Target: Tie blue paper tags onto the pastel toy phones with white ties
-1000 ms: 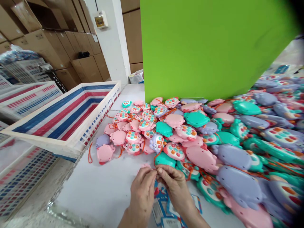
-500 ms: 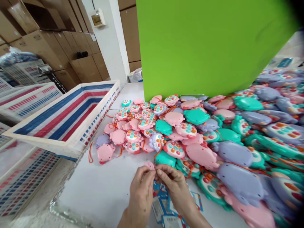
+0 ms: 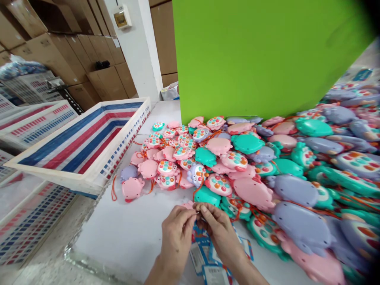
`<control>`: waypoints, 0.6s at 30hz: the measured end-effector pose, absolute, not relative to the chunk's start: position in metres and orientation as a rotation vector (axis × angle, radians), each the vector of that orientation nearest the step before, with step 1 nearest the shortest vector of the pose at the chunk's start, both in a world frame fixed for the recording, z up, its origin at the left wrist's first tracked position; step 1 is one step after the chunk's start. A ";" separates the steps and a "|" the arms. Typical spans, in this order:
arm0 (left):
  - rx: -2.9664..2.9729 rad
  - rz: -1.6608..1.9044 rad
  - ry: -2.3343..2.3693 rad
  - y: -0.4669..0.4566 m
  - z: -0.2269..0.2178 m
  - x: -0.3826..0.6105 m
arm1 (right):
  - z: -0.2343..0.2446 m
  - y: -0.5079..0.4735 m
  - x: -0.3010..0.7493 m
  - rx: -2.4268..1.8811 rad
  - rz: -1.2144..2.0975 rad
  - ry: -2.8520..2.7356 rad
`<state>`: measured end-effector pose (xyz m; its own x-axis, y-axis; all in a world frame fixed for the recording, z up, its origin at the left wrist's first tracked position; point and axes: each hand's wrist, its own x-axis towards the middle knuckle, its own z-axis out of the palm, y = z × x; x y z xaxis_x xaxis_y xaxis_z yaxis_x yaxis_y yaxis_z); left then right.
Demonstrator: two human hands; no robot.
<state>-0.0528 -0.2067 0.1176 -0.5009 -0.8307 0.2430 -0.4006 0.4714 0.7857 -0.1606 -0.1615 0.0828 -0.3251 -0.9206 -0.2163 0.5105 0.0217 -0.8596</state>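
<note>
Fingers (image 3: 187,217) of left hand (image 3: 178,231) and right hand (image 3: 220,227) pinch together, anything within either grip too small to tell, above cards (image 3: 198,257)

Two hands (image 3: 177,235) (image 3: 219,227), dozens of toys (image 3: 218,146), several cards (image 3: 215,274), one green panel (image 3: 252,59), one pillar (image 3: 141,59)

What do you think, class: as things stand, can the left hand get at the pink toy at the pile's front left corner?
Probably yes: between the left hand and that pink toy lies white tabletop, with no other toy blocking, though the hand is busy beside the right hand.
</note>
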 end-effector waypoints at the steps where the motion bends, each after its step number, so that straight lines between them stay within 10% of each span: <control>1: 1.024 -0.912 -2.086 -0.207 0.118 -0.054 | 0.082 -0.162 -0.160 -0.497 -1.587 1.113; 18: 1.074 -0.881 -2.075 -0.209 0.112 -0.054 | 0.083 -0.159 -0.159 -0.815 -1.641 1.326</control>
